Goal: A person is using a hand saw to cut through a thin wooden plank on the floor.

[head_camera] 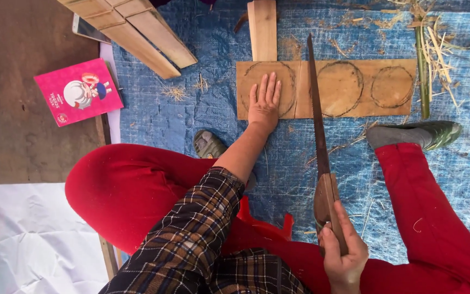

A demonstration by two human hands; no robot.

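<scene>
Left hand (264, 103) lies open and flat on a wooden board (326, 89) marked with 3 circles, while the right hand (345, 256) grips a handsaw (319, 125) resting across it.

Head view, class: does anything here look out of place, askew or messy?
Straw bits lie scattered over the blue tarp, thickest at upper right. A pink booklet lies tilted on the floor beside the tarp. The saw crosses the marked board between two drawn circles; nothing looks damaged.
</scene>
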